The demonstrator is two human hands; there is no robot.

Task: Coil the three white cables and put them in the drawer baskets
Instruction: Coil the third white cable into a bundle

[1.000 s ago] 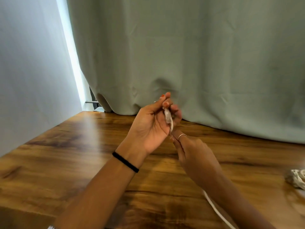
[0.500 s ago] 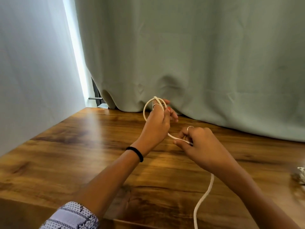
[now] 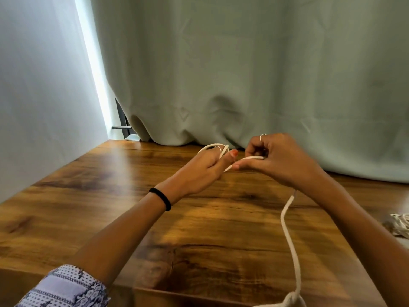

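A white cable [image 3: 287,231] runs from both hands down over the wooden table's front edge. My left hand [image 3: 205,169] holds a small loop of it, which arcs over the fingers at the far side. My right hand [image 3: 276,160] pinches the strand just to the right of the left thumb, and the rest trails below my right wrist. A second white cable [image 3: 401,227] lies bunched at the right edge of the table. No drawer or basket is in view.
The wooden table [image 3: 110,207] fills the lower view, with its front edge close to me. A green curtain [image 3: 243,74] hangs along the back and touches the tabletop. A pale wall stands at the left.
The left hand turned palm down with a loop around its fingers. The right hand rose and moved rightward, drawing the strand along. The view shifted left, so both hands sit further right.
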